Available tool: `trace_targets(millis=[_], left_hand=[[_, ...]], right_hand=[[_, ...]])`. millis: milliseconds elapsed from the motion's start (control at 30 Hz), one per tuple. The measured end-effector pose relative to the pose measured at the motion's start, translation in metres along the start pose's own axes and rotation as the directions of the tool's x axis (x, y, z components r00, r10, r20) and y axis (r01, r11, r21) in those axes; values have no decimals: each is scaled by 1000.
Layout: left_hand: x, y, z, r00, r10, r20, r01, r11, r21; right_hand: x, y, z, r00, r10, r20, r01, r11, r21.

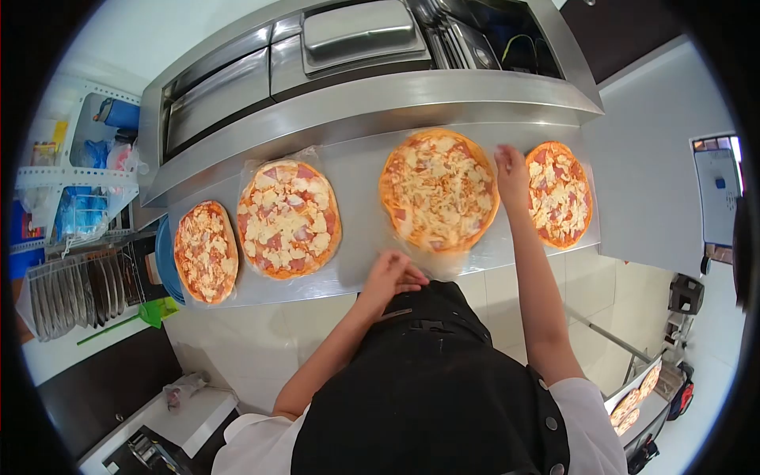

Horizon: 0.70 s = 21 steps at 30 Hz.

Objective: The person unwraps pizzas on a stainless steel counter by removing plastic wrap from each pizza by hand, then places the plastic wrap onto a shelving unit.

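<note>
A round pizza [440,190] with cheese and ham lies on the steel counter between my two hands, slightly blurred. Clear plastic [439,262] shows under its near edge. My left hand [393,277] is at the counter's front edge, just below this pizza, its fingers loosely bent and apart. At the pizza's right side is my right hand [513,165], with fingers curled together; what they pinch, if anything, is too small to make out. Close to that hand lies another pizza [560,195]. Further left are a pizza on plastic [289,220] and one more pizza [206,252].
Behind the pizzas runs a raised steel ledge [372,119] with a lidded metal pan [360,36]. A blue round container [168,261] and a rack of round pans [79,293] stand left. More pizzas [633,404] sit on a surface at lower right.
</note>
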<state>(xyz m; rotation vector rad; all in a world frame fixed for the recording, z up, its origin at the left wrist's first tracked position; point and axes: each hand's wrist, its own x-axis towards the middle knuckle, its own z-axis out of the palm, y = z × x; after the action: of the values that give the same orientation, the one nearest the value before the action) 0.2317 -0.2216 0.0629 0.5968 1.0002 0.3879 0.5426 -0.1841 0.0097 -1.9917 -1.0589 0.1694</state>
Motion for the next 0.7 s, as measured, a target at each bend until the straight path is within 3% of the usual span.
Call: trace_targets(millis=[33, 67, 100, 133, 200, 233, 300, 367, 433, 467, 533, 700], left_hand=[[-5, 2, 4, 991, -60, 117, 44, 991, 130], [-9, 5, 6, 990, -69, 122, 51, 989, 139], [-14, 8, 8, 988, 84, 128, -127, 918, 377], [-18, 12, 8, 958, 228, 174, -287, 760, 584], [-23, 15, 9, 823, 433, 368, -502, 249, 828], [-22, 15, 9, 825, 420, 379, -505, 245, 827], [-15, 17, 13, 691, 539, 482, -547, -46, 836], [-6, 21, 17, 521, 605, 602, -516, -339, 787], [5, 27, 22, 528, 537, 657, -549, -374, 747], [11, 30, 25, 532, 478, 698, -578, -398, 713], [23, 36, 33, 528, 358, 770, -633, -439, 638], [47, 58, 54, 440, 199, 876, -712, -517, 475]], right_hand=[[1, -6, -5, 996, -82, -32, 84, 995, 58], [-4, -8, -14, 998, -35, -59, 37, 999, 40], [-14, -11, -23, 996, 13, -86, -11, 1000, 22], [-29, -14, -33, 995, 25, -94, -23, 1000, 19], [-71, -21, -53, 959, 247, -137, -200, 936, 289], [-97, -12, -57, 938, 330, -108, -292, 917, 271], [-149, -6, -65, 866, 498, -35, -470, 838, 278], [-190, -11, -67, 806, 571, 156, -584, 725, 364], [-212, -35, -68, 721, 597, 351, -690, 577, 437], [-214, -47, -68, 716, 611, 338, -693, 565, 447], [-216, -69, -67, 592, 482, 646, -804, 405, 435], [-213, -93, -56, 648, 277, 710, -746, 419, 517]])
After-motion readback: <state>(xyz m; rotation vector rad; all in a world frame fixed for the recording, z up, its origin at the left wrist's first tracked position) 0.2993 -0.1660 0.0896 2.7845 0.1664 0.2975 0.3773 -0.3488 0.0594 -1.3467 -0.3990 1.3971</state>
